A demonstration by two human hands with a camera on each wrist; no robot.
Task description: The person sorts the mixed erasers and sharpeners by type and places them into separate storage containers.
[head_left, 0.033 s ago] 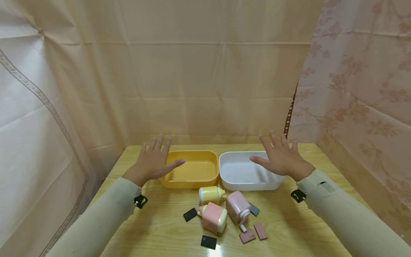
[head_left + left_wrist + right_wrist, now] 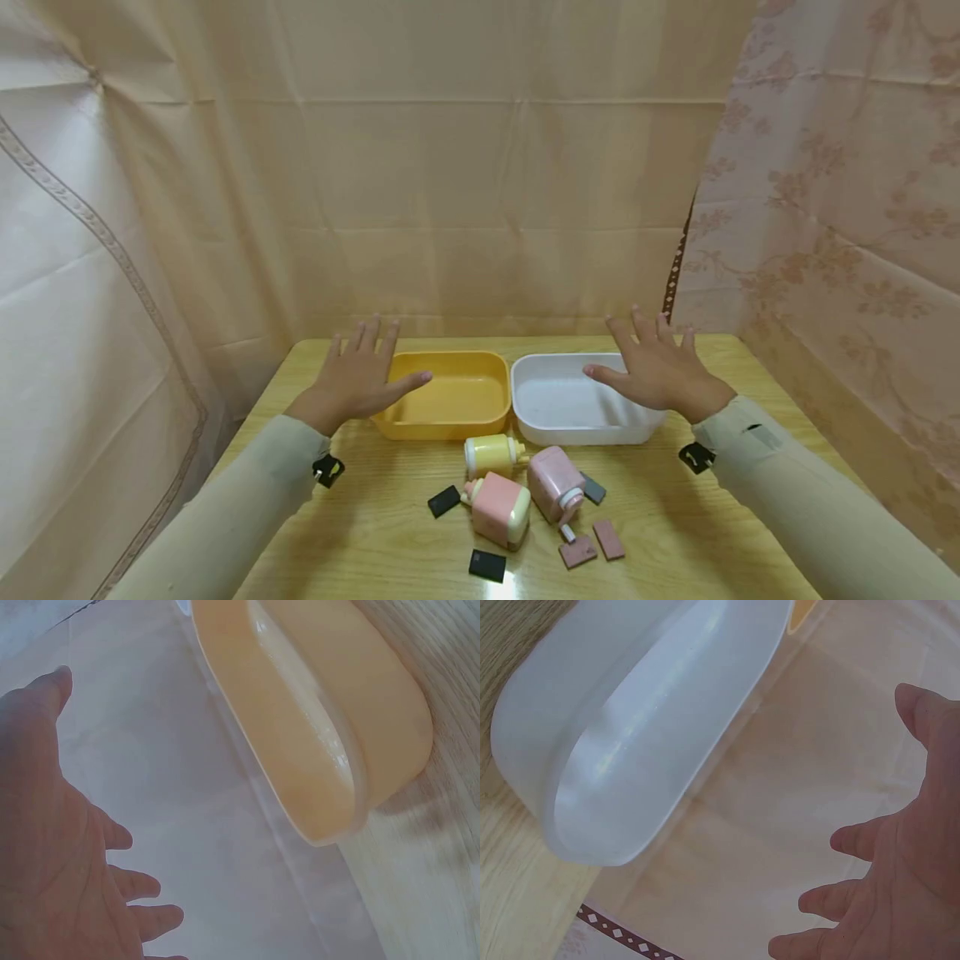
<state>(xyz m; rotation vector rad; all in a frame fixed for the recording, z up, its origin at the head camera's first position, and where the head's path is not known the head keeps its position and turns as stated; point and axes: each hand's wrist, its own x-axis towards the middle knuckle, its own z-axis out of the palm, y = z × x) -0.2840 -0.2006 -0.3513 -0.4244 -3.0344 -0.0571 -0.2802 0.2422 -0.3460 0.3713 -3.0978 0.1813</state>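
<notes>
— Beige curtains [image 2: 480, 167] hang behind a wooden table [image 2: 360, 533]. Where are the hands?

— Both are raised, palms down, fingers straight and spread, holding nothing. The left hand [image 2: 358, 377] hangs over the left end of a yellow tub [image 2: 450, 421], its thumb reaching out above the tub's hollow. The right hand [image 2: 660, 367] hangs over the right end of a white tub [image 2: 570, 429], thumb likewise pointing inward over it.

— Do the fingers touch the tubs?

— The wrist views show a gap: the yellow tub [image 2: 322, 750] lies beyond the left palm [image 2: 52, 847], and the white tub [image 2: 630, 742] beyond the right fingers [image 2: 855, 840], with curtain between.

— How do the tubs stand?

— Side by side, touching or nearly so, both with nothing in them that I can see.

— And nearer the wrists than the fingertips?

— A cluster of small items lies between the two forearms: a yellow pencil sharpener [image 2: 491, 454] just beside the tubs, a boxy pink sharpener [image 2: 498, 508], a second pink sharpener [image 2: 557, 493] on its side, black tiles [image 2: 444, 501] and pink tiles [image 2: 609, 538] scattered around them.
</notes>
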